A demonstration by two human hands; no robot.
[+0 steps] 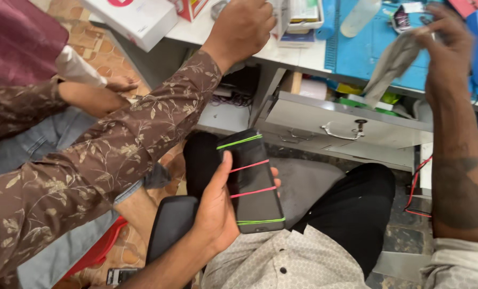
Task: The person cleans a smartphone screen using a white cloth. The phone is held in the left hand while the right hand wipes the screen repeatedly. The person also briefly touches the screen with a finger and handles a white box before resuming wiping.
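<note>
My left hand (217, 206) grips a black smartphone (249, 182) above my lap, its dark screen facing up. Green and pink rubber bands wrap across the phone. My right hand (443, 40) is raised over the blue work mat (357, 48) on the desk and pinches a grey cloth (391, 61) that hangs down from my fingers. Another person's arm in a brown floral sleeve (116, 155) reaches across from the left, and that person's hand (241, 27) rests on the desk edge.
A white desk (282, 53) carries boxes, small tools and the mat. Below it a grey drawer (351, 126) with a metal handle stands partly open. Red wires (413, 187) hang at the right. A black chair armrest (169, 225) lies under my left forearm.
</note>
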